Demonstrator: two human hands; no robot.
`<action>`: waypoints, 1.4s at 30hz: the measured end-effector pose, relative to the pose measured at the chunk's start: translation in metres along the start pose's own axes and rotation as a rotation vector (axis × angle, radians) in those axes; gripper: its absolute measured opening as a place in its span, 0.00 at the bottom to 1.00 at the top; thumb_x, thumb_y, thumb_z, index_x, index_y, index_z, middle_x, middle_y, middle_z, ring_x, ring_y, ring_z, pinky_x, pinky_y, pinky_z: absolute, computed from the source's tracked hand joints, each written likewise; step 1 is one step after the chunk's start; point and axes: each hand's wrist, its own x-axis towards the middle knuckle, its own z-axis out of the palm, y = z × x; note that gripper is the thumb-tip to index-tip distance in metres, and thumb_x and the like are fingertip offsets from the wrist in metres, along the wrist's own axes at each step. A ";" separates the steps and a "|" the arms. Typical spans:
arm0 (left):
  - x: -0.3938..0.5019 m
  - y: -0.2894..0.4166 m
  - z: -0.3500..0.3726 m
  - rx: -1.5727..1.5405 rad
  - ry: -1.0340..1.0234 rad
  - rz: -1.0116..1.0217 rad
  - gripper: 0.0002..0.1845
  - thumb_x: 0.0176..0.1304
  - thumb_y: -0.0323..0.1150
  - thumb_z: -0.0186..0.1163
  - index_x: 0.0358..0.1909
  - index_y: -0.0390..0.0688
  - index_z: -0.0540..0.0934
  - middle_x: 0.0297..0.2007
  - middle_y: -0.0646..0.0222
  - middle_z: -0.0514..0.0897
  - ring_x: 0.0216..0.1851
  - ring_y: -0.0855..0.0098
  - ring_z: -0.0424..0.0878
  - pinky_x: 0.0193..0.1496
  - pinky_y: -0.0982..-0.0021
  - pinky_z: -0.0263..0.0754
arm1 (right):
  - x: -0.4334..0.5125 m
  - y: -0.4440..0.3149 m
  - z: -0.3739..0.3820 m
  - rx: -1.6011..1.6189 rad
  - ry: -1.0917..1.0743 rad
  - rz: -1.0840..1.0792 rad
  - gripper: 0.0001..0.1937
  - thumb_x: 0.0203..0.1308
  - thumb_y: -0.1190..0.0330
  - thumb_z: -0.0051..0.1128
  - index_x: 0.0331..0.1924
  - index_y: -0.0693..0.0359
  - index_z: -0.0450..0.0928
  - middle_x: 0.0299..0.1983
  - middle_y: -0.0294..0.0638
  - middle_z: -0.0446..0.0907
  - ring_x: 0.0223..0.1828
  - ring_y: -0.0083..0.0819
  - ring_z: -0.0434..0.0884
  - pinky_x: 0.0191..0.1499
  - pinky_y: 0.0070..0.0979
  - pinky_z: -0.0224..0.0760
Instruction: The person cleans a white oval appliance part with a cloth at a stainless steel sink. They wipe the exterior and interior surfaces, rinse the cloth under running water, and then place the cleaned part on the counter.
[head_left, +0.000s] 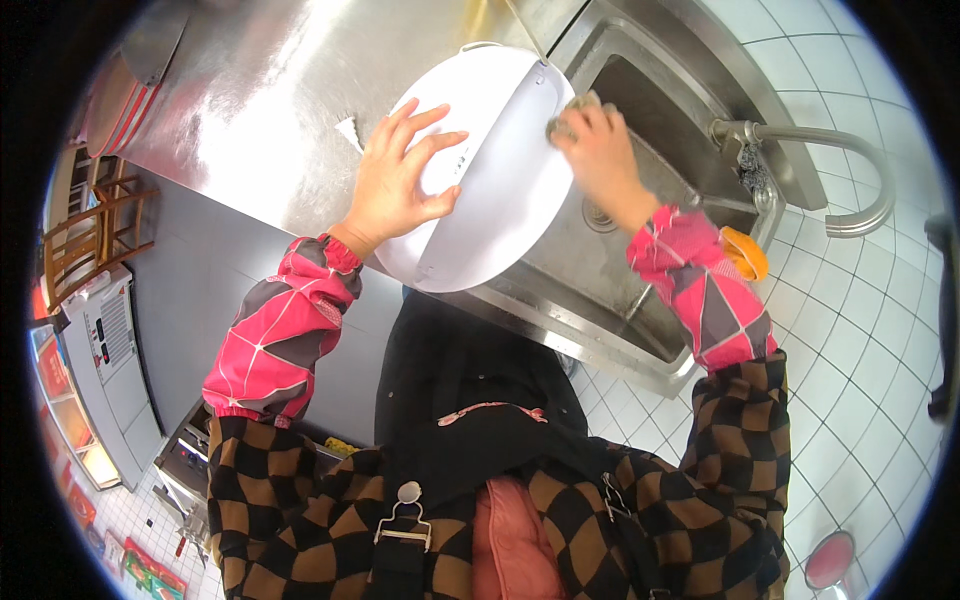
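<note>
A white oval plastic appliance (510, 172), with a raised straight edge across its top and small dark print, sits at the border of the steel counter and the sink. My left hand (405, 169) lies over its left half, fingers spread, steadying nothing between them. A white plug (347, 133) on a short visible bit of cord rests on the counter beside that hand. My right hand (604, 146) grips a greyish-green crumpled cloth or scrubber (562, 133) against the appliance's right rim. Motion blurs this hand, and the fingers hide part of what it grips.
The stainless steel sink (637, 184) lies under my right forearm. A curved faucet (862, 142) stands at its far side, with steel wool (752, 166) by its base. An orange cloth (744, 253) hangs at the sink's right edge. A wooden chair (97, 232) stands far left.
</note>
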 end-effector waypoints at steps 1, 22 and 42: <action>0.001 0.000 0.000 0.003 0.003 0.000 0.28 0.41 0.38 0.66 0.51 0.55 0.78 0.61 0.68 0.70 0.66 0.51 0.60 0.65 0.51 0.59 | -0.009 -0.012 -0.005 0.029 -0.057 0.015 0.10 0.50 0.70 0.53 0.36 0.55 0.83 0.43 0.34 0.75 0.49 0.34 0.70 0.49 0.33 0.61; -0.002 0.000 -0.001 0.002 0.013 -0.004 0.28 0.44 0.39 0.66 0.52 0.53 0.77 0.62 0.65 0.68 0.66 0.50 0.59 0.66 0.48 0.54 | -0.097 -0.163 -0.074 0.977 0.034 0.454 0.17 0.46 0.81 0.51 0.40 0.55 0.83 0.45 0.37 0.77 0.46 0.41 0.72 0.51 0.34 0.65; -0.034 0.016 -0.020 -0.216 0.121 -0.185 0.18 0.57 0.26 0.61 0.51 0.44 0.77 0.62 0.58 0.66 0.64 0.54 0.63 0.65 0.58 0.59 | -0.136 -0.014 -0.204 0.741 0.287 0.824 0.16 0.50 0.84 0.48 0.43 0.62 0.79 0.40 0.42 0.79 0.43 0.35 0.80 0.45 0.24 0.71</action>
